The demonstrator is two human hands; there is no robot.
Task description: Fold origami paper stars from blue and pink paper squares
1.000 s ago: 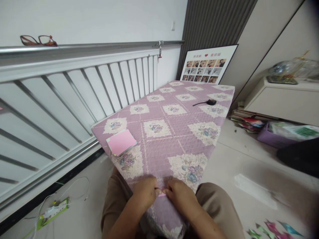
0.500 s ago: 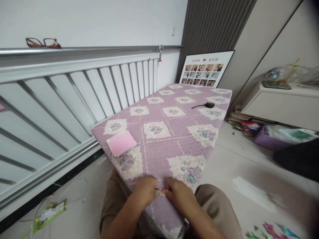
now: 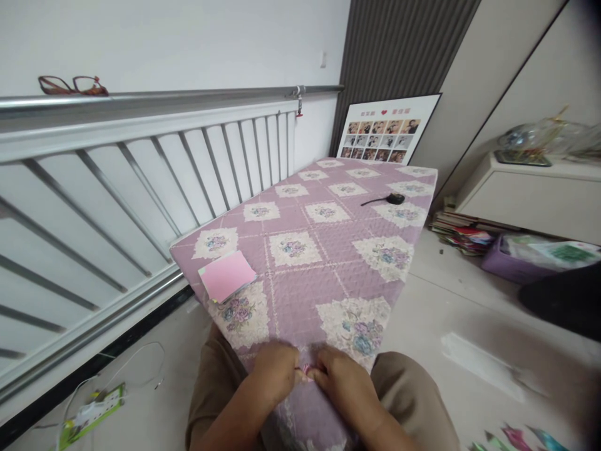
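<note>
Close to my body, my left hand and my right hand meet at the near end of the cloth-covered table. Between their pinched fingertips shows a small pink-red strip, perhaps folded paper or ribbon; most of it is hidden by the fingers. Both hands are closed, knuckles up, low over the purple floral tablecloth. Beyond my left hand lies a small stack of pink paper. Farther off on the right side rests a round black object with a thin dark tail.
A white radiator runs along the left side, with eyeglasses on the pipe above. A photo board leans behind the table. On the floor are a power strip, a purple bin and colourful folded pieces.
The pink-red strip between my fingertips shows more as a bunched or looped piece than as a thin line. My hands stay together, slightly lower in view.
</note>
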